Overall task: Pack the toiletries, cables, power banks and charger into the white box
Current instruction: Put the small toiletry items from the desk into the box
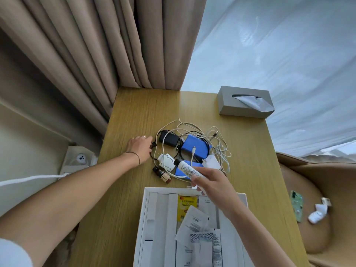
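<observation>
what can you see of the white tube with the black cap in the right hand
The white tube with the black cap is a slim, plastic-looking toiletry tube with small dark print along its body. The right hand grips its lower end, holding it tilted, cap pointing up and left. It hangs above the table's pile, over a blue power bank and white cables, just beyond the white box's far edge. The print is too small to read.

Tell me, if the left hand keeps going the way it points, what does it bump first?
Probably the black charger, just past the black cable that the left hand already touches; depth is unclear.
</observation>
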`<state>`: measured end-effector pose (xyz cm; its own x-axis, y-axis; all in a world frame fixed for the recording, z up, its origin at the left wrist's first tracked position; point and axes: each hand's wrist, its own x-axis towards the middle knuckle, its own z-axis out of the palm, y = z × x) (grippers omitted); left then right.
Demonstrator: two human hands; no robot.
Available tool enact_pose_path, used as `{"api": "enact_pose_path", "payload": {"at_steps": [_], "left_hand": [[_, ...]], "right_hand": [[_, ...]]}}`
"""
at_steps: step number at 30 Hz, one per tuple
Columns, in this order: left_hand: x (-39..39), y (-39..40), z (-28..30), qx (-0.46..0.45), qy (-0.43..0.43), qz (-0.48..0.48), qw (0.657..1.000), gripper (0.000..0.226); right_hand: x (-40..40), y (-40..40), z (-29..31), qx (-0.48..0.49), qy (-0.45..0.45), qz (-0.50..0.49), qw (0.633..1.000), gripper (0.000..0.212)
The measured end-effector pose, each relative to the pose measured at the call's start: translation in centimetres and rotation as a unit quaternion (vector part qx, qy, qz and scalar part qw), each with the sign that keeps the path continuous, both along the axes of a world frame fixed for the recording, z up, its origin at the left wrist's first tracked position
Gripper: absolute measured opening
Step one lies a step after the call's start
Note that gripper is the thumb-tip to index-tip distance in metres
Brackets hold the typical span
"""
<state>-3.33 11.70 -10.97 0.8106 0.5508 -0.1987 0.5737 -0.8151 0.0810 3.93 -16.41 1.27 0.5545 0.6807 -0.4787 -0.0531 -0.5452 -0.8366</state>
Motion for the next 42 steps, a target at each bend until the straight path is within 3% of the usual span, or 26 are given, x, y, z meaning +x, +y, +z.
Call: {"api": "enact_pose_path", "payload": {"at_steps": [9, 14, 20, 26, 31, 34, 39, 42], "left_hand": [[-3.6, -3.6, 4.4, -0.102, -0.127, 0.054, 0.985, 0.026], [-5.7, -6.7, 7.8, -0.160, -0.203, 0.099, 0.961, 0.015], [-9.3, -11.4, 10.8, -0.213, -0.299, 0.156, 0.917, 0.011], [-12.1, -16.0, 11.5, -0.226, -0.278, 0.147, 0.922, 0.015], [-13.7, -18.8, 11.8, -0.282, -0.277, 0.169, 0.903, 0.013], [-14.2, -20.3, 11.8, -0.328, -0.251, 0.190, 0.891, 0.012], [-13.4, -22.6, 11.7, -0.434, -0.217, 0.244, 0.839, 0.020], [-12.3, -23.5, 11.0, -0.464, -0.180, 0.246, 0.832, 0.026]], "right_hand": [[-2.1, -4.4, 1.7, 0.011, -0.020, 0.011, 1.000, 0.005], [-3.5, -5.9, 0.7, -0.009, -0.035, 0.017, 0.999, 0.017], [-3.8, -5.9, -3.1, -0.106, -0.010, 0.010, 0.994, 0.029], [-3.6, -3.9, -6.9, -0.165, -0.013, 0.068, 0.984, 0.035], [-3.4, -2.6, -9.3, -0.166, 0.033, 0.057, 0.984, 0.037], [-3.7, -2.2, -10.6, -0.172, -0.006, 0.078, 0.982, 0.045], [-4.1, -2.2, -10.8, -0.171, -0.002, 0.080, 0.982, 0.023], [-3.7, -3.0, -9.4, -0.145, 0.010, 0.050, 0.988, 0.021]]}}
